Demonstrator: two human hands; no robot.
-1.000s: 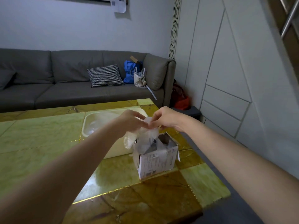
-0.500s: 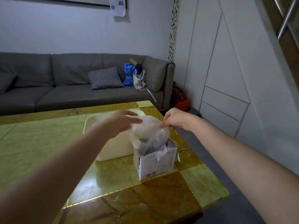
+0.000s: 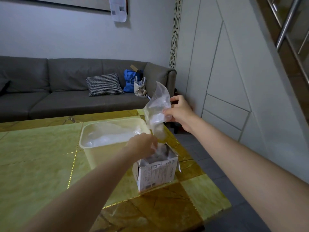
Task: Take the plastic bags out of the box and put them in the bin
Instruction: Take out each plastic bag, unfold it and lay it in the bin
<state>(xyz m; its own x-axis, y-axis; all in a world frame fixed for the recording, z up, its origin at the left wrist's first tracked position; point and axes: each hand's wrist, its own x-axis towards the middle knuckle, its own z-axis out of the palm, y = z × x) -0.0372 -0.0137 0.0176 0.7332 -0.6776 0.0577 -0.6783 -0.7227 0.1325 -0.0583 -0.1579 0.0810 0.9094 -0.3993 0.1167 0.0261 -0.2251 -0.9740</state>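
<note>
A: Where's the bag?

B: Clear plastic bag (image 3: 157,113) is up in the air above the box (image 3: 156,169), lower end trailing toward the box opening. Right hand (image 3: 179,113) pinches its upper part between thumb and fingers. Left hand (image 3: 143,145) is at the box mouth, fingers curled on plastic there. Can't tell if that's the same bag's tail or the next one.

A: Bin?

B: Pale bin (image 3: 87,144) just behind-left of the box, touching or nearly so. Already has clear plastic in it. Both sit on the yellow-green table (image 3: 38,164).

A: How to do the pull cleanly?

B: My read: lift the right hand straight up until the tail clears the rim, left hand pinning the box or the remaining plastic so the box doesn't tip or drag. It looks light. Then swing left over the bin and let go low so the film doesn't float out.

A: Any labels?

B: Box front has dense printed text and what looks like barcodes, too small to read. Paper sheet (image 3: 118,10) on the wall has code marks, also unreadable. No brand legible.

A: Surroundings?

B: Grey sofa (image 3: 50,91) behind, checked cushion (image 3: 104,84), blue bag (image 3: 129,80).
</note>
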